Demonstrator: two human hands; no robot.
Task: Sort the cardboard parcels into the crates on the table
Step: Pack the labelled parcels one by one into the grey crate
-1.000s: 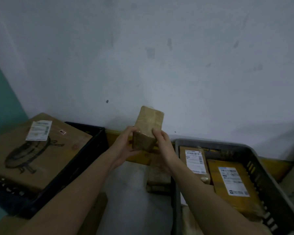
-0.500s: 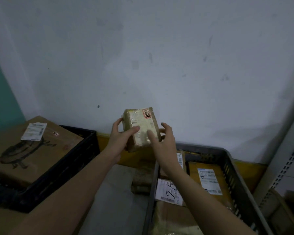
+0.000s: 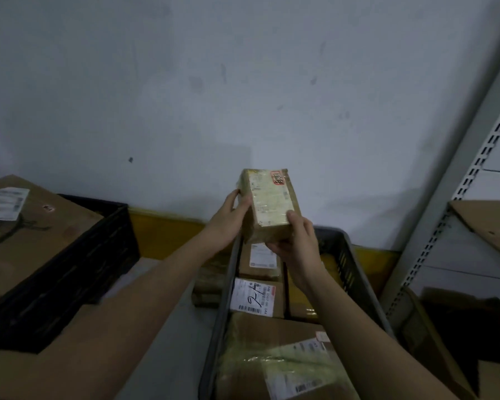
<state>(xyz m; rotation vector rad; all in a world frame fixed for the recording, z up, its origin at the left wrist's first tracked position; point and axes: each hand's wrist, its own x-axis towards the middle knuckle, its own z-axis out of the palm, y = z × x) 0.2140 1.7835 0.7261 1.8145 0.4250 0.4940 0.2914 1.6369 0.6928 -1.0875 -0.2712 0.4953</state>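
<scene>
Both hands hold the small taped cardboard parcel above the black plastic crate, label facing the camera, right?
Not quite. The head view shows both hands, left and right, holding the small taped cardboard parcel above the grey plastic crate, label facing the camera.

Dim, flat, bluish light; no hard shadows or glare. Wide-angle bending leans the shelving upright [image 3: 456,157]. Black crate [image 3: 70,272] smeared by blur.

Small brown parcel [image 3: 267,204] is up in the air over the far end of the grey crate [image 3: 355,272], label side facing the camera, standing roughly upright. That crate already has several labelled parcels in it. Black crate [image 3: 70,272] on the left holds one big box [image 3: 26,235].
</scene>
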